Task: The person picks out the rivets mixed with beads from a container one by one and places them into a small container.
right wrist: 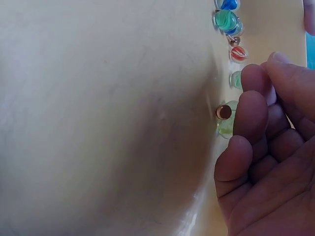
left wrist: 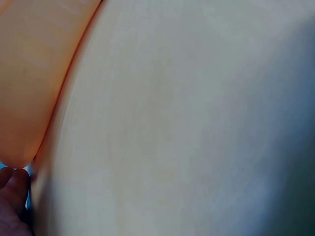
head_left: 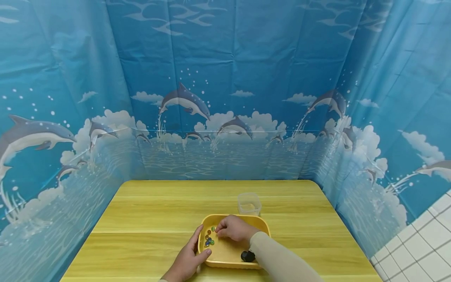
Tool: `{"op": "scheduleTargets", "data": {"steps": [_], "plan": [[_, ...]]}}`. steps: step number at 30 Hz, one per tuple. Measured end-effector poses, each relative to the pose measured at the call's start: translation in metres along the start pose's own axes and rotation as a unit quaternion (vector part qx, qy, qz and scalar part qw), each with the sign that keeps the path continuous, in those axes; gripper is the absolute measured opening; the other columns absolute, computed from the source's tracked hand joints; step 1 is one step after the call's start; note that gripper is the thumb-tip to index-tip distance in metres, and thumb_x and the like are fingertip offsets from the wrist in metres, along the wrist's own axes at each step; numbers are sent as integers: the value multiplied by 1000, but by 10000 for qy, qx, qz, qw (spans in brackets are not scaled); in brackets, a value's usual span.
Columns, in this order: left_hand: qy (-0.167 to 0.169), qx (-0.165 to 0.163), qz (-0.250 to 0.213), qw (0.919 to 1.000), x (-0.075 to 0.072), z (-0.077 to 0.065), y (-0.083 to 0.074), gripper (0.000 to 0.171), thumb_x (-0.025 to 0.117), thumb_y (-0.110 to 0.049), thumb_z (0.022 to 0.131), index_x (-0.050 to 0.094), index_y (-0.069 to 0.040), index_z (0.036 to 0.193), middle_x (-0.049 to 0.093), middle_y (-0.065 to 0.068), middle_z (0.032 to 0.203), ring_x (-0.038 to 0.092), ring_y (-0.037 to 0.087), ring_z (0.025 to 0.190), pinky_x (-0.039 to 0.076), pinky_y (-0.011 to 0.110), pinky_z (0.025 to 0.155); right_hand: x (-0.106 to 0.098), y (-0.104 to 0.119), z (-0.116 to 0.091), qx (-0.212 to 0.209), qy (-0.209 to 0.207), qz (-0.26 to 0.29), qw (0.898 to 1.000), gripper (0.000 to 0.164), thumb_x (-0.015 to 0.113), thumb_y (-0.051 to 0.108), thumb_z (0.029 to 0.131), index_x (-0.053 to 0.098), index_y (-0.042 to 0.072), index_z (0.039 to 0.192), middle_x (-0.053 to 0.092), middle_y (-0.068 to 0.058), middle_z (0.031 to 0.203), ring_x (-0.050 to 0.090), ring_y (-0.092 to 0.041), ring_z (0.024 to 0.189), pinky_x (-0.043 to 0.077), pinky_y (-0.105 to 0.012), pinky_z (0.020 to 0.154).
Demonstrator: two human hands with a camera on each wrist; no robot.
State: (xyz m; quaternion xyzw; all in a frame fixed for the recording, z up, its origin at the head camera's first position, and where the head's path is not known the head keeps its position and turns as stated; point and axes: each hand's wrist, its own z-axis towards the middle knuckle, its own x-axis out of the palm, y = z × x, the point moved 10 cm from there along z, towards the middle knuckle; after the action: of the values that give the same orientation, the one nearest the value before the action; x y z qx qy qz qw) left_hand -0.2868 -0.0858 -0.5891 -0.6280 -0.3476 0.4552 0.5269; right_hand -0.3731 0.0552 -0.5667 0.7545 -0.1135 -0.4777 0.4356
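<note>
Glass marbles (head_left: 208, 243), several of them in green, blue and amber, lie along the left side inside a yellow plastic tray (head_left: 230, 263). My left hand (head_left: 186, 256) grips the tray's near left corner, thumb over the rim and fingers along the outer wall. Over the marbles, my right hand (head_left: 235, 229) reaches into the tray from the right. In the right wrist view its fingers (right wrist: 251, 115) are bent and the thumb comes close to the index fingertip, beside a red marble (right wrist: 238, 53) and green ones. I cannot tell whether a marble is between those fingertips.
Just behind the tray stands a clear plastic box (head_left: 249, 203). Both are on a yellow wood-grain table (head_left: 155, 219). Blue dolphin-print curtains (head_left: 225, 78) enclose the back and sides, and white tiles (head_left: 419, 239) show at the lower right. A black camera (head_left: 248, 256) sits at the right wrist.
</note>
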Motion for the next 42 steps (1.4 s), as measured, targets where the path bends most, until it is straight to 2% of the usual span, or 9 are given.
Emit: {"op": "scheduleTargets", "data": {"steps": [11, 23, 28, 35, 42], "plan": [[-39, 11, 30, 10000, 0, -1, -3, 84, 64, -30, 107, 11, -22, 171, 37, 28, 165, 58, 34, 138, 52, 17, 97, -8, 3, -5, 59, -155, 262, 9995, 9, 76, 17, 97, 82, 11, 101, 75, 5, 91, 63, -13, 80, 53, -26, 70], [-11, 25, 59, 10000, 0, 0, -2, 84, 64, -31, 107, 10, -23, 171, 34, 28, 167, 54, 36, 142, 49, 16, 100, -17, 4, -5, -110, -236, -106, 9996, 12, 76, 20, 98, 82, 10, 102, 75, 8, 91, 62, -10, 78, 53, -26, 69], [-23, -5, -7, 10000, 0, 0, 0, 84, 64, -30, 107, 11, -24, 171, 37, 28, 166, 57, 35, 139, 52, 20, 100, -19, 6, -6, -101, -249, -54, 9996, 12, 75, 20, 99, 82, 10, 101, 75, 8, 90, 61, -12, 78, 52, -27, 68], [15, -2, -44, 10000, 0, -1, 1, 84, 64, -31, 107, 10, -23, 172, 36, 29, 166, 58, 34, 138, 53, 21, 99, -24, 11, -8, -154, -261, -139, 9994, 13, 74, 22, 100, 82, 12, 96, 77, 3, 90, 58, -10, 73, 49, -27, 64], [27, -15, -124, 9999, 0, -1, 2, 85, 64, -30, 107, 10, -23, 172, 38, 30, 164, 61, 33, 134, 55, 21, 97, -28, 12, -11, -122, -234, -200, 9995, 14, 73, 24, 100, 82, 14, 96, 77, 5, 90, 57, -10, 72, 48, -28, 64]]}}
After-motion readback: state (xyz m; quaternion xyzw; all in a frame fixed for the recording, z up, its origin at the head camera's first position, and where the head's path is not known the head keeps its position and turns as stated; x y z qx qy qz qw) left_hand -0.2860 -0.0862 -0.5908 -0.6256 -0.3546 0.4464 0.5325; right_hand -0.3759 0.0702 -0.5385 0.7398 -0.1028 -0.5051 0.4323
